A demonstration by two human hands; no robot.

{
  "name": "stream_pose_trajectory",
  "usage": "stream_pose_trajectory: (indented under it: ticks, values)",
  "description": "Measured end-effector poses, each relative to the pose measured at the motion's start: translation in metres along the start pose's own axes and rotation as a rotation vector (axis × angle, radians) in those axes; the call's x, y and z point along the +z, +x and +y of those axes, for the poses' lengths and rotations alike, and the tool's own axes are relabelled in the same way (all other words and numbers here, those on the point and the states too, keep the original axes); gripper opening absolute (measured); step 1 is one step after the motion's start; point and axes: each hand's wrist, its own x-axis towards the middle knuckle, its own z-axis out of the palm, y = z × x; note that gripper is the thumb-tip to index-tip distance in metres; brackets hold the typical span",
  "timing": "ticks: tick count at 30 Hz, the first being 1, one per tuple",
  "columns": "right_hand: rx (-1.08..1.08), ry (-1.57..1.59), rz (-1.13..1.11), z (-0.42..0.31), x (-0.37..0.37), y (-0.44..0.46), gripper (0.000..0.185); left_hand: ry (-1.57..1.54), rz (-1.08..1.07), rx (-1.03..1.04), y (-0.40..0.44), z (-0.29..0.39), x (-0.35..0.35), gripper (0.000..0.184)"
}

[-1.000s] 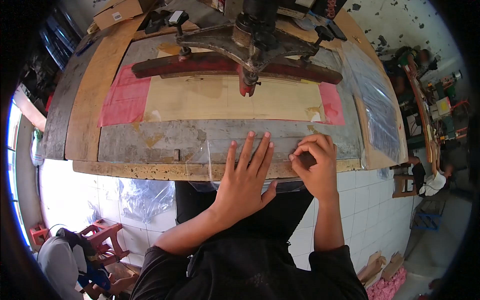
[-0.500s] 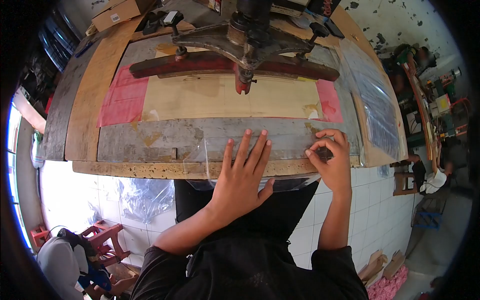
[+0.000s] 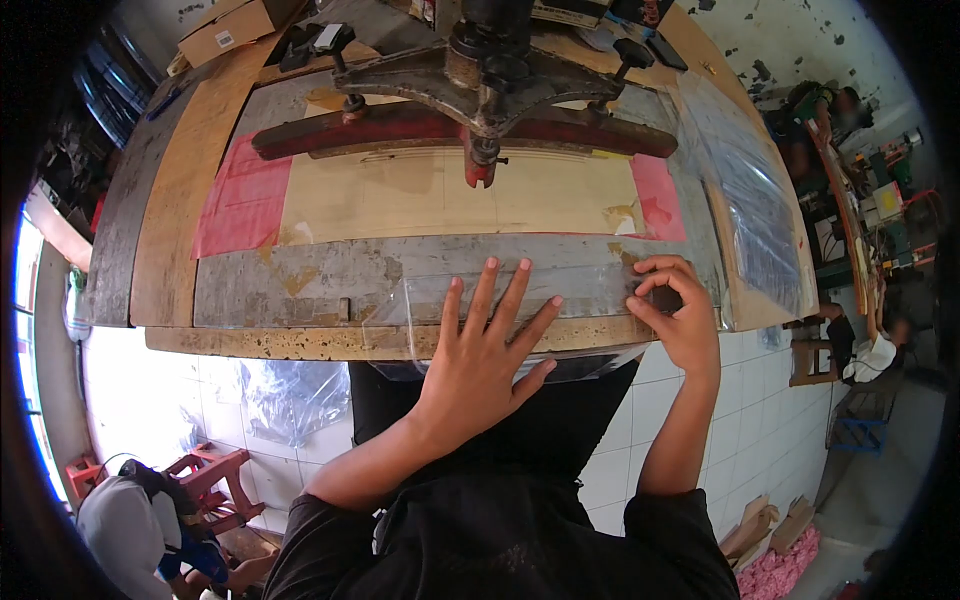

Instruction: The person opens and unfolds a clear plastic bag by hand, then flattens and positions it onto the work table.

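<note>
A clear plastic sheet (image 3: pixel 590 290) lies along the front edge of the work table, partly hanging over it. My left hand (image 3: pixel 480 350) rests flat on the sheet with its fingers spread, holding nothing. At the sheet's right end, my right hand (image 3: pixel 685 315) is curled, thumb and forefinger pinched on the plastic. Behind both hands is a pale yellow panel (image 3: pixel 400 205) with a pink piece (image 3: pixel 240 205) at its left and another at its right. Above that panel stands a metal press head with a long red-brown bar (image 3: pixel 400 132).
More clear plastic sheets (image 3: pixel 755 225) are at the table's right side. A cardboard box (image 3: pixel 235 28) sits at the back left. On the tiled floor lies crumpled plastic (image 3: pixel 295 395). A person (image 3: pixel 125 515) is low at the left, beside a red stool (image 3: pixel 215 485). Others are at the right.
My right hand has shifted a little to the right at the sheet's end. The fingers of my left hand have spread wider, staying on the plastic.
</note>
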Motion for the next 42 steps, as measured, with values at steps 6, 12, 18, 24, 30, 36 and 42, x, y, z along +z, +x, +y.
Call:
stream_pose_trajectory:
  ticks: [6,12,18,24,30,36,42]
  values:
    - [0.018,0.025,-0.037,0.001,-0.008,0.001,0.017,-0.001,-0.004,0.001,0.0,0.0,0.001,0.064]
    - [0.008,0.061,-0.057,0.005,-0.012,0.001,0.017,-0.003,0.003,0.006,0.0,-0.001,0.001,0.064]
    - [0.011,0.131,-0.045,0.014,-0.01,-0.002,0.014,0.006,0.012,0.006,-0.001,0.0,0.0,0.063]
    - [-0.082,0.056,0.038,0.017,0.001,-0.007,0.018,0.016,0.016,0.004,0.0,0.001,-0.002,0.062]
    - [-0.123,-0.05,0.07,0.014,0.004,-0.01,0.027,-0.007,0.047,-0.027,-0.004,-0.002,-0.001,0.06]
    - [-0.097,-0.033,0.086,0.012,0.005,-0.012,0.026,0.043,0.057,-0.155,-0.026,-0.013,-0.022,0.06]
    - [-0.093,-0.035,0.077,0.01,0.007,-0.01,0.026,0.101,0.077,-0.258,-0.05,-0.032,-0.033,0.065]
